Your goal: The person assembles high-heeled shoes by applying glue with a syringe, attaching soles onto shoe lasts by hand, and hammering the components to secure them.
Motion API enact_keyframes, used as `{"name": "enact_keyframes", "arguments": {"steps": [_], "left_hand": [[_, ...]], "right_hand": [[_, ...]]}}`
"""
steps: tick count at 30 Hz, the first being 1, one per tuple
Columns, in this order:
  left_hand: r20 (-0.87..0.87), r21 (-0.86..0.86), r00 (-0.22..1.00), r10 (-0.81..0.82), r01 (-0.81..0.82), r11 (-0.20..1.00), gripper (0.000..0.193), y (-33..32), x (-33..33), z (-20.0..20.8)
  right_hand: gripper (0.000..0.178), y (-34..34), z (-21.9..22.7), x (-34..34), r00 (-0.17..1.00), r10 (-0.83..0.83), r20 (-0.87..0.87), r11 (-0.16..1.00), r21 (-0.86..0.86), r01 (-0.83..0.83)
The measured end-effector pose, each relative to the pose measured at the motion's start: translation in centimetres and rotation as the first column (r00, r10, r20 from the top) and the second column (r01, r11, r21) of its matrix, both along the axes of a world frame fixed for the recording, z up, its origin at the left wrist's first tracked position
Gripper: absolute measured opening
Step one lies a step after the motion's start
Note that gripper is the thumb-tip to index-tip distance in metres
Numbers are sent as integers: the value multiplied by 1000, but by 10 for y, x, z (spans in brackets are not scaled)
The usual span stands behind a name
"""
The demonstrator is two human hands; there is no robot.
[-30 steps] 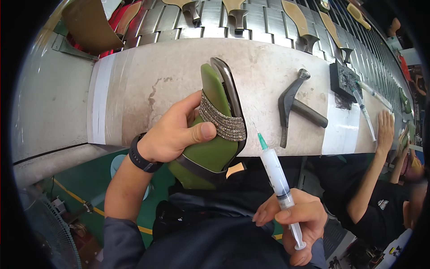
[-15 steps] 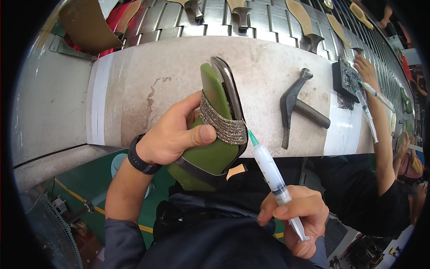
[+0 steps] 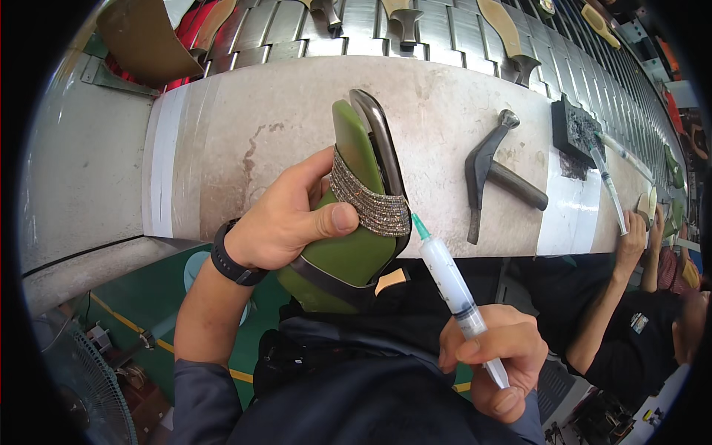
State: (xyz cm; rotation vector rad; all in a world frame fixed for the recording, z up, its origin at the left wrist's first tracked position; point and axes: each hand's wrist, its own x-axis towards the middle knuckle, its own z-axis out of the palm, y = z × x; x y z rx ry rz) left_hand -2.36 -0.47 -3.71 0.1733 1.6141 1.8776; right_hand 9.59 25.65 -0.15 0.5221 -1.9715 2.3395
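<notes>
My left hand (image 3: 293, 215) is closed around a half-made sandal on a green shoe last (image 3: 345, 256), its thumb pressed on the green side. A band of glittering rhinestones (image 3: 367, 202) crosses the last, and a dark glossy sole (image 3: 384, 144) runs along its right side, with a narrow gap between them toward the top. In my right hand (image 3: 500, 352) is a clear syringe (image 3: 445, 271) filled with whitish liquid. Its green-hubbed needle points at the seam between rhinestone band and sole; whether the fine tip touches cannot be made out.
On the pale bench (image 3: 245, 119) lies a hammer (image 3: 486, 167). A black block (image 3: 575, 130) at the right has two more syringes by it. Beyond runs a metal slat conveyor (image 3: 445, 44) carrying shoe parts. A co-worker's hand (image 3: 630, 241) is at the bench's right end.
The co-worker's arm has drawn back from the black block toward the bench's near right edge. Conveyor parts have shifted slightly right. My hands, sandal and syringe have barely moved.
</notes>
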Motion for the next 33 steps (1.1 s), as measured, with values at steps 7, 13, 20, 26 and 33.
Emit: {"name": "enact_keyframes", "arguments": {"steps": [7,13,20,26,33], "left_hand": [[10,13,1000,5,-6,1000,123,0,1,1],[6,8,1000,-12,12,1000,123,-2,1,-1],[-19,-11,1000,1,-1,1000,124,-2,1,-2],[-31,-37,1000,1,-2,999,125,-3,1,-5],[-42,-46,999,6,-7,999,123,-2,1,-4]], "right_hand": [[60,-1,-2,2,1000,-2,-11,1000,2,2],[57,-6,-8,6,999,-37,-36,999,-27,36],[57,-6,-10,8,997,-53,-53,999,-10,52],[57,-4,-12,7,997,-33,-71,999,0,34],[58,3,-17,5,995,20,-97,1000,5,-20]]}}
